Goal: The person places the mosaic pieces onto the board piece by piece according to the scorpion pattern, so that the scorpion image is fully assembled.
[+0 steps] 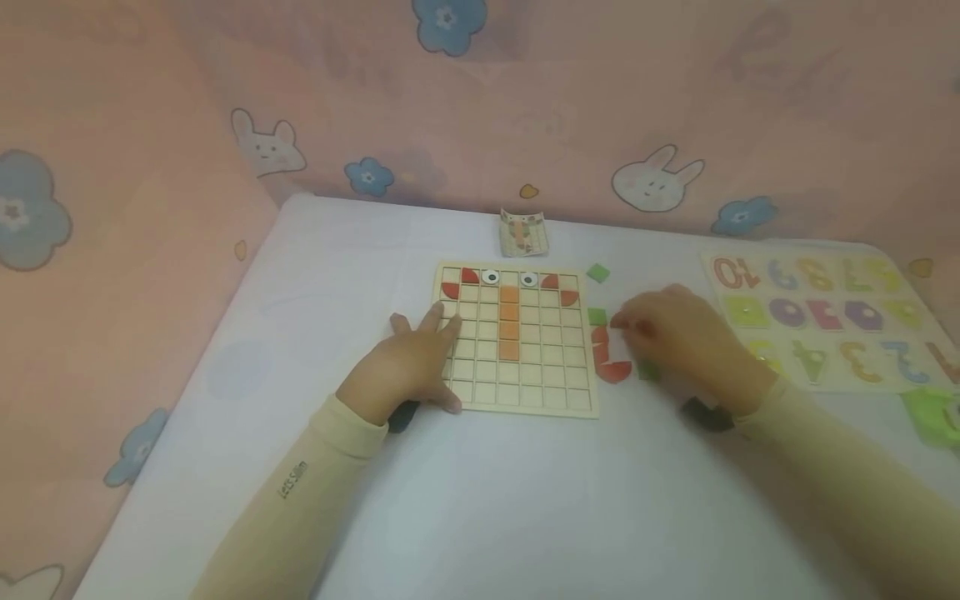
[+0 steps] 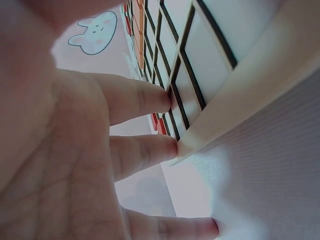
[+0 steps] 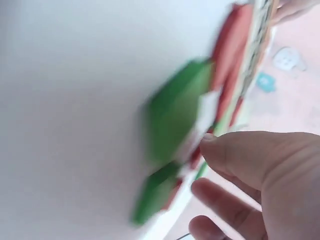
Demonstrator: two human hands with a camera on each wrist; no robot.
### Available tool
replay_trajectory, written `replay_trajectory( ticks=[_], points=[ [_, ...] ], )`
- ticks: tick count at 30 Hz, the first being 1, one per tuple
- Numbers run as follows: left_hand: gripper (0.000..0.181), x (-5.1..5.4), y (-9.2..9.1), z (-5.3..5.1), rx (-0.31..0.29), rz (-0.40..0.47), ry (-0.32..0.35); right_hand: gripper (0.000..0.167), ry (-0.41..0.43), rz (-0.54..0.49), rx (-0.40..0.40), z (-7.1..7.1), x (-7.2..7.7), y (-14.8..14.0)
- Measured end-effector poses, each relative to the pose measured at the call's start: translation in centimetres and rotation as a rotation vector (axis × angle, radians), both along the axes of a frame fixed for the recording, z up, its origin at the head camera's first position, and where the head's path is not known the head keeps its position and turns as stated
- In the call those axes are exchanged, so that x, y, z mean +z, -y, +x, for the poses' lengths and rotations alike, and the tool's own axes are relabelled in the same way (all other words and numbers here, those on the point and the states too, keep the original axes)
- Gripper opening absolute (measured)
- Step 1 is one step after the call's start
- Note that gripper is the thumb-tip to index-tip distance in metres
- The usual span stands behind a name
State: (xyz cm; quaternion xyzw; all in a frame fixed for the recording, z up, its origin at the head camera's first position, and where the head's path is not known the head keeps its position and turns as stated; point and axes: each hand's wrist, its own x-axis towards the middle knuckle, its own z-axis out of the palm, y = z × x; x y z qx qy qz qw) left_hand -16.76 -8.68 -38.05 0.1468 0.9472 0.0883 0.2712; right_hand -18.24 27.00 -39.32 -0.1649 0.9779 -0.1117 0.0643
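Observation:
A pale wooden grid board point(image 1: 487, 396) lies flat on the table. Orange squares point(image 1: 509, 331) run down its middle column. Two eye pieces point(image 1: 491, 277) and red quarter-round pieces point(image 1: 450, 291) sit near its top. My left hand point(image 1: 408, 362) rests with spread fingers on the board's left edge; in the left wrist view fingertips point(image 2: 167, 147) touch the rim. Right of the board, my right hand point(image 1: 682, 333) hovers over loose red pieces point(image 1: 615, 371) and green squares point(image 3: 177, 115). Its thumb and fingers are bent close together; blur hides whether they pinch a piece.
A small picture card point(image 1: 523, 235) of a similar pattern lies behind the board. One green square point(image 1: 597, 272) sits near its upper right corner. A number puzzle board point(image 1: 813, 321) and a bright green item point(image 1: 930, 417) lie at right. Patterned fabric point(image 1: 525, 117) hangs behind.

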Motion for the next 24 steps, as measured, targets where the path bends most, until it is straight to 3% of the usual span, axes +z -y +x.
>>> replay_trajectory(
  ticks=[9, 16, 20, 24],
  points=[
    [0.128, 0.2, 0.3, 0.1, 0.005, 0.009, 0.01, 0.029, -0.077, 0.001, 0.121, 0.2, -0.2, -0.8],
    [0.128, 0.1, 0.2, 0.1, -0.007, -0.003, 0.001, 0.027, -0.08, -0.013, 0.127, 0.1, -0.3, -0.9],
    [0.127, 0.1, 0.2, 0.0, -0.014, -0.006, -0.005, 0.025, -0.071, -0.02, 0.135, -0.4, -0.6, -1.3],
    [0.127, 0.1, 0.2, 0.0, -0.014, -0.005, -0.004, 0.022, -0.058, 0.05, 0.179, -1.4, -0.7, -1.7]
  ],
)
